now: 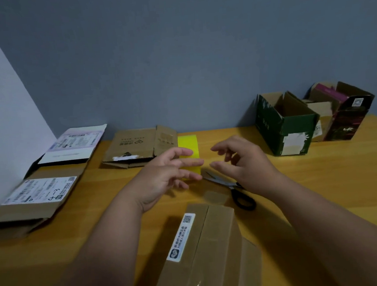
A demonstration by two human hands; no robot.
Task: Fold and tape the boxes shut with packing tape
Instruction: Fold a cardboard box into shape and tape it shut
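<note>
Both hands hover over the yellow-brown wooden desk, facing each other with a small gap between the fingertips. The left hand has its fingers spread and almost straight, so its grip is open and holds nothing. The right hand has loosely bent fingers, also open, with nothing in it.

The bright yellow roll of packing tape stands on the desk just behind the left hand; the left fingers cover part of it, and I cannot tell if they touch it. The closed brown cardboard box with a white label lies nearer to the person, below both hands and between the forearms. Its top flaps are folded shut, and a shiny clear strip seems to run over them.

The black-handled scissors lie on the desk under the right hand, partly hidden by it, just beyond the far corner of the closed box. Between scissors and box a small clear piece, maybe tape, is on the desk, but it is too faint to be sure.

Further back, a flattened brown cardboard box with printed marks lies beside the yellow roll. At the left, two flattened boxes with white shipping labels lie against the wall. At the right, an open dark green box stands upright, and behind it an open dark box with reddish print.
</note>
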